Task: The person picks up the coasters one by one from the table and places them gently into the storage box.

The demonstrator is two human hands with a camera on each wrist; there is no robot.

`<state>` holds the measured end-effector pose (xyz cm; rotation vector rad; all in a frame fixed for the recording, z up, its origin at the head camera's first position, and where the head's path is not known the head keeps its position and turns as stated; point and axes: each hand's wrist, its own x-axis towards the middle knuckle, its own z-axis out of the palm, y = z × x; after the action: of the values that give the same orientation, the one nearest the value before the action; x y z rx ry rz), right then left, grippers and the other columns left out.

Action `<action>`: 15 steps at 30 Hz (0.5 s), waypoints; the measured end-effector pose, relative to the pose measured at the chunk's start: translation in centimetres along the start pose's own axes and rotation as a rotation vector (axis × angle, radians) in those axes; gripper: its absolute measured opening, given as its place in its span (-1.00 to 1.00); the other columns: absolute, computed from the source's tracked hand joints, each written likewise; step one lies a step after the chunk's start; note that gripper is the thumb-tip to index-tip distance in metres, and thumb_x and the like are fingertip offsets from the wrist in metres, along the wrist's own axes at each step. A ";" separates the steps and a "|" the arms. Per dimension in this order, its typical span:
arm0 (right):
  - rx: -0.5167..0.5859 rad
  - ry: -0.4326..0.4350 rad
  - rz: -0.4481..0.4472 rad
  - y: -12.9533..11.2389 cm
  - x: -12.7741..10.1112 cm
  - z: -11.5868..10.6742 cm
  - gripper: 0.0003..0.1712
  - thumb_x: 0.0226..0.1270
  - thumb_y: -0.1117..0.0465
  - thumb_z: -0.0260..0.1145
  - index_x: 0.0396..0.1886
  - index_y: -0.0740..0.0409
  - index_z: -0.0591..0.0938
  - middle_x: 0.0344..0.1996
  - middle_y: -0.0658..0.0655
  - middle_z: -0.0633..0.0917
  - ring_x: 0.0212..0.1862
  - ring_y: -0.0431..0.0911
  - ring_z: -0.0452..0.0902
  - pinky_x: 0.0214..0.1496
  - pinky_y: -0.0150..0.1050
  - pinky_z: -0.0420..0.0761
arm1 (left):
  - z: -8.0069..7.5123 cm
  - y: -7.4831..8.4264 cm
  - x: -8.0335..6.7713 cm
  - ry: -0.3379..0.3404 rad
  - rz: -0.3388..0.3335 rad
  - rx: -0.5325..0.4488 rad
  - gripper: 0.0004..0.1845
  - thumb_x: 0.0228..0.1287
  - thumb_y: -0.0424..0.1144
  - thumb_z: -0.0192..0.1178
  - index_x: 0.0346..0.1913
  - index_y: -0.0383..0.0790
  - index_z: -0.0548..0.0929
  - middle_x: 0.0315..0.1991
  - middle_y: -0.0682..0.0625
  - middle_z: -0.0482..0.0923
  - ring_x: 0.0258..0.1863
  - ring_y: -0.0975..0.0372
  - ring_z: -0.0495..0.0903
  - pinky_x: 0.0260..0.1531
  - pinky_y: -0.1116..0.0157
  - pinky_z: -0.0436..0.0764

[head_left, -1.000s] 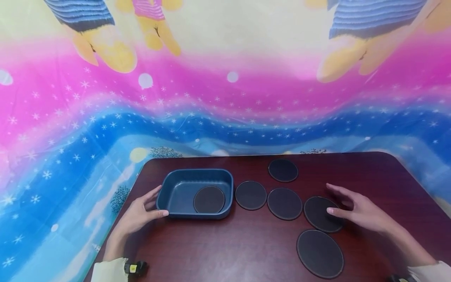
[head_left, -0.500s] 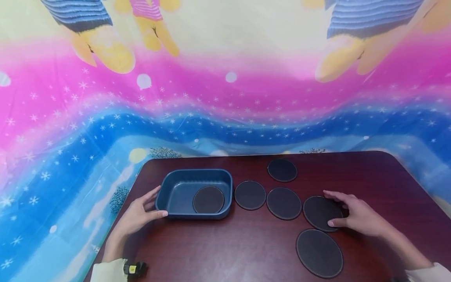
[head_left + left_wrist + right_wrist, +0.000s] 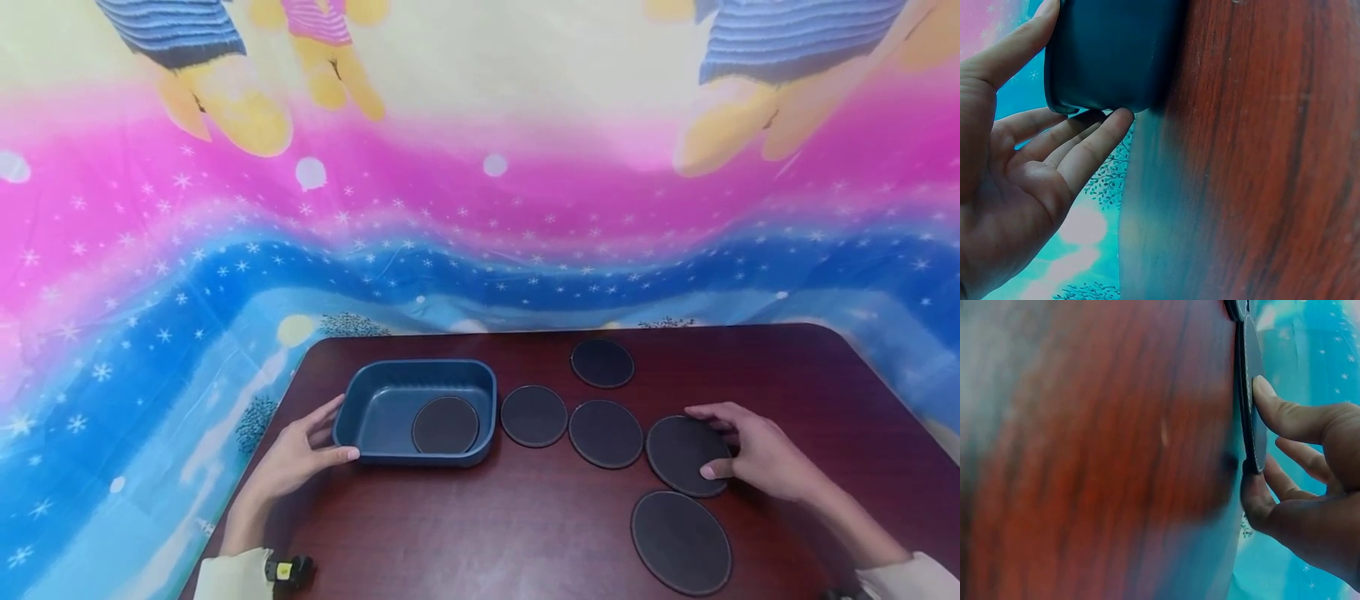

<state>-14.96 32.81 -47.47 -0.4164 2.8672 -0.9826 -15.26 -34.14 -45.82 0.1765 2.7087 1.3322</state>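
My left hand [image 3: 294, 454] holds the left end of a dark blue rectangular container [image 3: 375, 457], thumb at its front corner and fingers at its side. In the left wrist view the thumb reaches the container's [image 3: 1113, 56] edge while the fingertips touch its wall. One round black coaster [image 3: 446, 425] lies flat inside. At the right, my right hand [image 3: 768, 450] pinches another black coaster [image 3: 678, 454] with stitched edging. In the right wrist view the thumb presses this coaster's [image 3: 1258, 425] upper face, and a finger sits under its near edge, which stands slightly off the table.
More black coasters lie on the dark red wooden table [image 3: 480, 533]: one beside the container [image 3: 533, 415], one at the back [image 3: 602, 362], one in the middle [image 3: 605, 433], one in front [image 3: 681, 542]. A colourful printed cloth [image 3: 480, 208] hangs behind.
My right hand has come down and inward onto the right coaster, its thumb settling on the face and its fingers closing at the edge. The left hand and container stay put.
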 end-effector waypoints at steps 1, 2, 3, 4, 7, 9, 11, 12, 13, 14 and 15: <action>0.008 0.001 0.008 0.0 0.0 0.0 -0.07 0.04 0.24 0.75 0.45 0.18 0.58 0.25 0.34 0.67 0.15 0.22 0.70 -0.06 -0.31 0.76 | 0.0 0.0 0.0 -0.003 -0.003 -0.001 0.02 0.35 -0.13 0.53 0.73 -0.15 0.17 0.54 -0.36 0.43 0.46 -0.28 0.53 0.14 0.05 0.80; 0.017 0.002 0.014 0.0 0.0 -0.1 -0.08 0.05 0.24 0.74 0.45 0.19 0.58 0.25 0.34 0.69 0.15 0.21 0.72 -0.06 -0.33 0.76 | 0.0 0.0 0.0 -0.004 -0.006 -0.002 0.02 0.35 -0.13 0.53 0.73 -0.15 0.17 0.54 -0.36 0.43 0.46 -0.28 0.53 0.14 0.04 0.79; 0.016 0.006 0.016 0.1 0.1 -0.2 -0.09 0.07 0.24 0.74 0.45 0.19 0.58 0.25 0.34 0.70 0.13 0.17 0.73 -0.07 -0.35 0.76 | 0.0 0.0 0.0 -0.005 -0.008 -0.001 0.02 0.35 -0.12 0.53 0.73 -0.14 0.16 0.55 -0.36 0.43 0.46 -0.27 0.53 0.15 0.03 0.79; 0.020 0.008 0.012 0.1 0.1 -0.3 -0.11 0.08 0.23 0.73 0.45 0.20 0.58 0.22 0.34 0.72 0.10 0.11 0.75 -0.08 -0.36 0.76 | 0.0 0.0 0.0 -0.005 -0.010 0.001 0.02 0.35 -0.12 0.53 0.73 -0.14 0.16 0.55 -0.36 0.43 0.46 -0.27 0.53 0.16 0.03 0.79; 0.029 0.026 -0.001 0.4 0.1 -0.7 -0.17 0.12 0.23 0.71 0.42 0.18 0.61 0.14 0.29 0.77 0.00 -0.15 0.76 -0.13 -0.37 0.75 | 0.0 -0.1 0.0 -0.008 -0.009 0.005 0.02 0.36 -0.11 0.52 0.74 -0.14 0.16 0.56 -0.35 0.42 0.46 -0.27 0.53 0.17 0.00 0.78; 0.043 0.039 -0.022 0.6 0.2 -0.9 -0.22 0.15 0.26 0.69 0.39 0.18 0.61 0.06 0.27 0.78 -0.09 -0.30 0.74 -0.20 -0.35 0.74 | 0.0 -0.2 0.1 -0.006 -0.004 0.006 0.02 0.36 -0.11 0.52 0.73 -0.14 0.16 0.56 -0.35 0.41 0.46 -0.27 0.53 0.17 -0.01 0.78; 0.052 0.045 -0.035 0.6 0.2 -1.2 -0.26 0.17 0.29 0.67 0.37 0.17 0.62 0.01 0.24 0.79 -0.15 -0.38 0.73 -0.26 -0.34 0.73 | 0.0 -0.2 0.1 -0.006 0.005 0.011 0.02 0.36 -0.11 0.53 0.73 -0.14 0.16 0.56 -0.35 0.41 0.46 -0.28 0.53 0.17 -0.02 0.78; 0.056 0.046 -0.042 0.6 0.3 -1.3 -0.29 0.19 0.30 0.65 0.35 0.17 0.62 0.00 0.24 0.79 -0.18 -0.40 0.73 -0.28 -0.33 0.72 | 0.0 -0.3 0.1 -0.003 0.012 0.016 0.02 0.35 -0.11 0.53 0.73 -0.14 0.16 0.56 -0.34 0.41 0.45 -0.28 0.53 0.17 -0.02 0.78; 0.060 0.045 -0.049 0.7 0.3 -1.4 -0.31 0.20 0.32 0.64 0.34 0.17 0.62 -0.01 0.24 0.79 -0.20 -0.40 0.73 -0.29 -0.33 0.72 | 0.0 -0.3 0.0 -0.001 0.017 0.022 0.02 0.35 -0.12 0.53 0.73 -0.14 0.17 0.56 -0.34 0.41 0.45 -0.28 0.54 0.16 -0.02 0.78; 0.068 0.043 -0.054 0.7 0.4 -1.5 -0.33 0.22 0.33 0.63 0.33 0.19 0.62 -0.02 0.25 0.78 -0.20 -0.41 0.74 -0.29 -0.33 0.72 | 0.0 -0.3 0.0 0.002 0.022 0.027 0.02 0.35 -0.12 0.53 0.73 -0.14 0.17 0.56 -0.34 0.42 0.44 -0.28 0.55 0.16 -0.03 0.78; 0.084 0.035 -0.055 0.7 0.4 -1.6 -0.35 0.24 0.34 0.61 0.32 0.20 0.61 -0.02 0.27 0.78 -0.20 -0.41 0.74 -0.29 -0.33 0.74 | 0.0 -0.3 -0.1 0.004 0.028 0.032 0.02 0.34 -0.12 0.54 0.73 -0.14 0.18 0.56 -0.33 0.42 0.44 -0.28 0.55 0.15 -0.03 0.78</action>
<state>-15.76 34.17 -46.66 -0.4775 2.8472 -1.1255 -15.22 -34.34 -46.07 0.2153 2.7423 1.2977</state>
